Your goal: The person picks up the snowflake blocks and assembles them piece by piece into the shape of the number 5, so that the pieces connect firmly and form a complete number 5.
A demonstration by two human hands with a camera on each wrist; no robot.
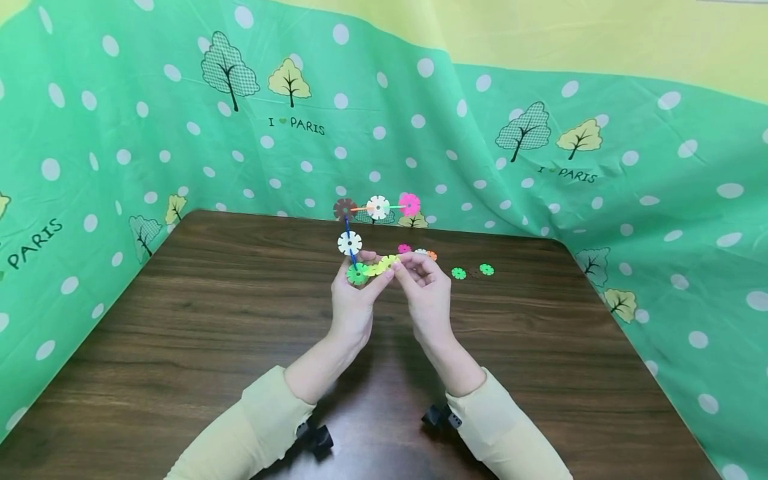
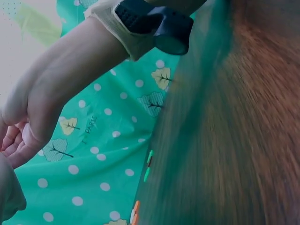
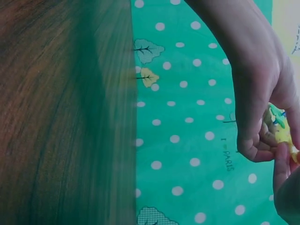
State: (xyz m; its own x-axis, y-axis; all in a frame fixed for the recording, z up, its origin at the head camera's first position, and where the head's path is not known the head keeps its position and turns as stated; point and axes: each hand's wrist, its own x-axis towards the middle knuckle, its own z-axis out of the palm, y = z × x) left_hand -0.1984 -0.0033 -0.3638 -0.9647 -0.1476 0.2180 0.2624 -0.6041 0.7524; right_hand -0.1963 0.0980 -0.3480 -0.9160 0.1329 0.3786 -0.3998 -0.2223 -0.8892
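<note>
Linked notched plastic discs form an upright chain above the table in the head view. Its top row has a brown disc (image 1: 345, 209), a white disc (image 1: 378, 207) and a pink disc (image 1: 410, 205), joined by edge-on orange and green discs. Below the brown one are edge-on blue discs, another white disc (image 1: 350, 243) and a green disc (image 1: 357, 273). Yellow discs (image 1: 389, 262) extend right from the green one. My left hand (image 1: 353, 307) grips the chain near the green and yellow discs. My right hand (image 1: 430, 297) pinches the yellow end; fingers partly hide the joint.
Beyond my right hand lie loose discs: a pink disc (image 1: 405, 249), an orange disc (image 1: 431, 255), green discs (image 1: 459, 273) and a dark brown one. The brown wooden table (image 1: 210, 320) meets a green dotted curtain (image 1: 384, 107). Black wrist cameras (image 1: 318, 440) hang below both sleeves.
</note>
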